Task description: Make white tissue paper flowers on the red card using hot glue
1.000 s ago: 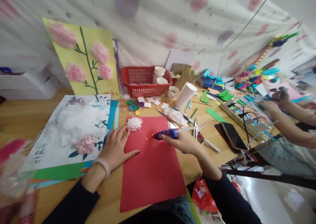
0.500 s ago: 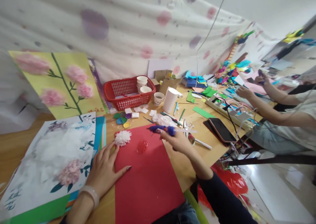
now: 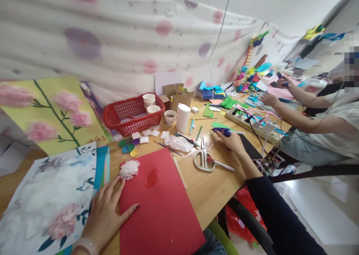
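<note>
My left hand [image 3: 108,206] lies with fingers spread along the left edge of a red paper sheet [image 3: 157,217], its thumb on the sheet. Its fingertips are at a white ruffled paper flower [image 3: 129,169] on the sheet's upper left corner. A shiny puddle of clear glue [image 3: 152,178] sits on the red surface to the right of the flower. Off to the right, my right hand [image 3: 233,140] is closed round a blue glue gun [image 3: 222,130], above the table past the scissors. My fingers hide part of the gun.
White-handled scissors [image 3: 204,161] and a pencil [image 3: 179,170] lie right of the sheet. Behind stand a red basket [image 3: 131,114] with paper cups and a white roll [image 3: 183,118]. A wired power strip [image 3: 252,124] runs along the right, near a co-worker's arms [image 3: 297,111].
My right hand has carried the glue gun from above the red sheet rightward, beyond the scissors. My left hand keeps its place by the flower. The view has shifted.
</note>
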